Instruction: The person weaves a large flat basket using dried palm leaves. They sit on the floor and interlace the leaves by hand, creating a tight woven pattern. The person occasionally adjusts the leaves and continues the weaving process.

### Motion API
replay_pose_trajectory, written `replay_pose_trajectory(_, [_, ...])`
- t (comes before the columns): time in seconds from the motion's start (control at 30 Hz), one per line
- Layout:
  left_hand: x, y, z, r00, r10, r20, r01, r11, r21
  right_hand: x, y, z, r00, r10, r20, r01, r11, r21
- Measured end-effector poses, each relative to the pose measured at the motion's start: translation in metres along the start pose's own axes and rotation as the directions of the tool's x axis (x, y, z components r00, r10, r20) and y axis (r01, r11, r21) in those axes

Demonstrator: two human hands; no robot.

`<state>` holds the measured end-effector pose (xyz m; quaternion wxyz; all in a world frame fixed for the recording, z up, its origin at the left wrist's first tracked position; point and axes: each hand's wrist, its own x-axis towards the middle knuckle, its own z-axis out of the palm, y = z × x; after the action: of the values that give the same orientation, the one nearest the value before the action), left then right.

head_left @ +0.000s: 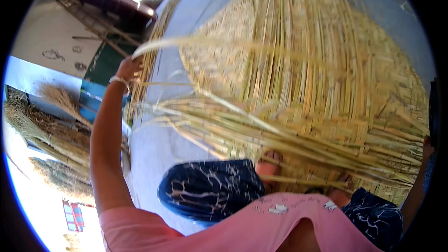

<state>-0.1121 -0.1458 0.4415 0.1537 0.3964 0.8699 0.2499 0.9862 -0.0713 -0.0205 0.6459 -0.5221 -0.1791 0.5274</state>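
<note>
My left hand (128, 69), a white bangle at its wrist, is raised at the left with its arm stretched out. Its fingers are closed on a long pale split-cane strip (177, 42), which arcs to the right over a woven cane mat (219, 65) and blurs there. Many loose strips (284, 60) run lengthwise out of the weave. Others (261, 130) lie crosswise nearer me, their ends spreading off the mat's left side. At the far right rim, my right hand (426, 148) shows only in part beside the mat's edge; its fingers cannot be made out.
I squat at the mat's near edge, a bare foot (269, 165) on it and my knees in dark blue patterned cloth (210, 189). Grey floor (154, 144) surrounds the mat. A bundle of long stalks (151, 58), a broom (60, 98) and a wooden ladder (93, 23) are at the left.
</note>
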Motion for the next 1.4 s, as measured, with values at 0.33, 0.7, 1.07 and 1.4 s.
replay_pose_trajectory(0.33, [-0.070, 0.170, -0.020, 0.149, 0.975, -0.166, 0.058, 0.159, 0.986, -0.098, 0.048, 0.144, 0.992, 0.083, -0.094, -0.079, 0.996, 0.045])
replay_pose_trajectory(0.7, [-0.008, 0.027, 0.041, 0.982, 0.148, -0.114, 0.059, 0.334, 0.941, -0.127, 0.058, 0.162, 0.993, 0.114, -0.002, -0.111, 0.970, 0.216])
replay_pose_trajectory(1.07, [-0.167, 0.150, 0.362, 0.406, 0.533, 0.743, -0.697, 0.706, -0.126, -0.304, 0.080, 0.392, 0.735, 0.364, 0.572, -0.459, 0.888, 0.025])
replay_pose_trajectory(1.4, [-0.183, 0.124, 0.389, 0.250, 0.398, 0.883, -0.773, 0.631, -0.066, -0.297, 0.069, 0.361, 0.848, 0.276, 0.452, -0.351, 0.932, 0.089])
